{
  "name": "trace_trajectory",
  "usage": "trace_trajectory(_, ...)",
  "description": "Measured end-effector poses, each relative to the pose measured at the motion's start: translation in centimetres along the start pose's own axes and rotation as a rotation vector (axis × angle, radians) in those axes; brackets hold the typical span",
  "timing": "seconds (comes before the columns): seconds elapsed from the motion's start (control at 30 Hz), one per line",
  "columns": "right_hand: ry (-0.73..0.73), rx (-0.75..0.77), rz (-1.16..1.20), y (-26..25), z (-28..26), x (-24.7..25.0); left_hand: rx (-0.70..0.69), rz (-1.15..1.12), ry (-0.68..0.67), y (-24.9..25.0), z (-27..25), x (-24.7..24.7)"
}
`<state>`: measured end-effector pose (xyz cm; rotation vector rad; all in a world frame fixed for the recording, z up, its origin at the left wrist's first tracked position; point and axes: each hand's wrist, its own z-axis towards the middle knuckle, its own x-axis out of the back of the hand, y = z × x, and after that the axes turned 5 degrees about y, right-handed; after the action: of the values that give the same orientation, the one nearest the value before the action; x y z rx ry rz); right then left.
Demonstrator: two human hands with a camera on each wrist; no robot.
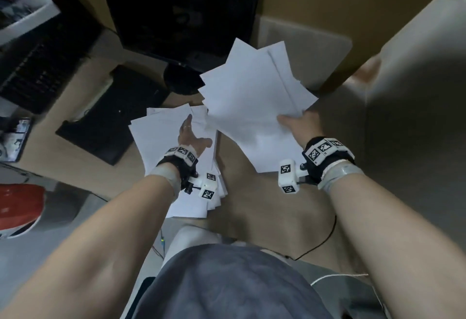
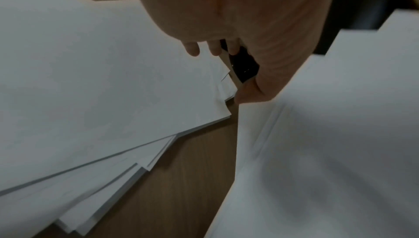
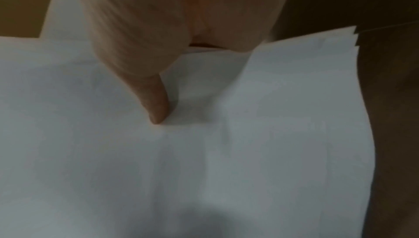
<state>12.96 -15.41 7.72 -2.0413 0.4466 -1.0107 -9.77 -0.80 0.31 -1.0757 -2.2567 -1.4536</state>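
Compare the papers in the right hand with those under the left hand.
The held sheaf is lifted off the desk, pinched by the right hand; the desk pile lies flat below the left hand. The held sheaf fans at its far corners; the desk pile fans toward the person. Both are blank white sheets.

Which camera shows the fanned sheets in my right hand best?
The head view: it shows the whole fan of sheets, with the right hand gripping one edge. The right wrist view shows only the thumb on blurred paper; the left wrist view, a blurred part.
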Motion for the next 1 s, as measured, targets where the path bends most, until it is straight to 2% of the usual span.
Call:
trace_trajectory(0.07,-0.083,0.069,0.038,-0.9,-0.9,-0.4,-0.089,-0.042,0.016,0.1,-1.0,1.0)
trace_trajectory(0.13,-0.152,0.091,0.031,-1.6,-1.4,-1.4,-0.121,-0.029,0.043,-0.3,-1.6,2.5)
trace_trajectory(0.27,-0.193,0.082,0.055,-3.1,-2.5,-4.5,-0.005,-0.210,0.053,-2.2,-3.3,5.7)
trace_trajectory(0.4,-0.177,0.051,0.058,-3.6,-2.9,-9.1,0.044,-0.261,0.043,-6.4,-2.1,8.1)
trace_trajectory(0.5,-0.155,-0.091,-0.017,-2.3,-2.3,-13.5,0.211,-0.320,0.027,-10.5,0.5,8.9)
trace_trajectory(0.57,-0.155,-0.187,-0.065,-1.2,-1.8,-16.3,0.308,-0.326,0.045,-11.1,0.7,9.6)
trace_trajectory(0.7,-0.189,-0.358,-0.205,1.0,-1.5,-21.2,0.416,-0.184,0.074,-13.0,2.2,10.4)
trace_trajectory(0.77,-0.219,-0.467,-0.284,2.4,-1.8,-22.7,0.424,-0.089,0.047,-14.3,3.3,10.9)
trace_trajectory(0.9,-0.320,-0.594,-0.459,4.4,-2.3,-23.5,0.337,0.041,-0.128,-16.0,5.5,11.6)
trace_trajectory(1.0,-0.321,-0.592,-0.514,5.1,-2.3,-23.4,0.305,0.002,-0.160,-16.0,6.4,12.2)
